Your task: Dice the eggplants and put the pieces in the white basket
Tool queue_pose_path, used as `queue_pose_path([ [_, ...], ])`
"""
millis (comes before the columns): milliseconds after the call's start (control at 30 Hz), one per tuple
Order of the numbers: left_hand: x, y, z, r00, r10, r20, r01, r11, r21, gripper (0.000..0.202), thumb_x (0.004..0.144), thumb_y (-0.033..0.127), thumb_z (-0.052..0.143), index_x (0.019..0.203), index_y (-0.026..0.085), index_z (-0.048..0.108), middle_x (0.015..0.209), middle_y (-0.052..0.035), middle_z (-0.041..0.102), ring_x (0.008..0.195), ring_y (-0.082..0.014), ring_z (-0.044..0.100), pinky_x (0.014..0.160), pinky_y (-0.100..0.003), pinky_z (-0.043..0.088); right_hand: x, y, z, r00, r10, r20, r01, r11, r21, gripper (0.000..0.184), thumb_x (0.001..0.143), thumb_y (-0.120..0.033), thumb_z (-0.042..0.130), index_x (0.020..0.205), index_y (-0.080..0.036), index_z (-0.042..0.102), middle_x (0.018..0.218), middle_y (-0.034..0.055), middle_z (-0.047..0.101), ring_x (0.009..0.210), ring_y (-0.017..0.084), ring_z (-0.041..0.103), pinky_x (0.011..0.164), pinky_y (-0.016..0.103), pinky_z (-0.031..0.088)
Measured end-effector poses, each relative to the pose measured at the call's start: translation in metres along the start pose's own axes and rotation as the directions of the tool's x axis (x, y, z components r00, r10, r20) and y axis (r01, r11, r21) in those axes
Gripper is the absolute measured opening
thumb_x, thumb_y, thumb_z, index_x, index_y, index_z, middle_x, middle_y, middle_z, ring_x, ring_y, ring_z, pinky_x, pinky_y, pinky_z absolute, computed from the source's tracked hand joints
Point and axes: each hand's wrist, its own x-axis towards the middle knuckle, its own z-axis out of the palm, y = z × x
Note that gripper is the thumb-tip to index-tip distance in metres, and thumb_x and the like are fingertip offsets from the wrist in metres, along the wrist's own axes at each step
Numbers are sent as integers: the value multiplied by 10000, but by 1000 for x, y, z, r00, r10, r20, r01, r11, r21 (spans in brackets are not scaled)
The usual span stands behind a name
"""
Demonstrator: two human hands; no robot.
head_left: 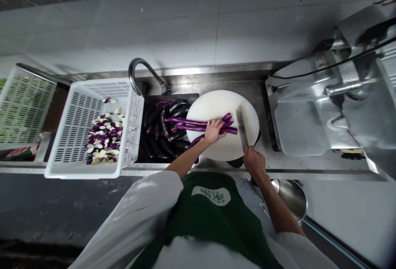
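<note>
Several long purple eggplants (189, 127) lie side by side across a round white cutting board (213, 149), their left ends reaching over the sink. My left hand (214, 131) is closed over them near their right ends, holding them together. In my right hand (254, 161) is the handle of a cleaver (241, 126). Its blade points away from me over the board, just right of the eggplants' ends, with a small gap between. More dark eggplants (163, 145) are heaped in the sink left of the board.
A white plastic basket (58, 153) with cut eggplant pieces (107, 139) stands left of the sink. The curved faucet (139, 62) rises behind the sink. A metal slicing machine (321, 112) stands at the right, and a steel pot (291, 199) sits below the counter edge. Another basket (27, 104) is at far left.
</note>
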Motion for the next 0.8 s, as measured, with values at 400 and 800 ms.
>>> queue_pose_path([
  [400,5,-6,1,999,8,48,-3,994,-113,503,886,407,745,1330,184,666,1416,-124,589,1237,-309,543,1049,-457,430,41,-20,-17,985,-152,81,157,986,-63,381,1078,-276,287,1186,-101,607,994,213,739,997,304,742,834,346,497],
  [800,-7,-22,-17,997,51,51,-43,988,-146,386,921,394,712,1269,229,693,1334,-107,618,1246,-293,542,1116,-489,409,44,-29,-49,988,-150,43,152,987,-54,428,1088,-328,280,1192,-95,624,1036,214,732,998,287,727,846,331,481],
])
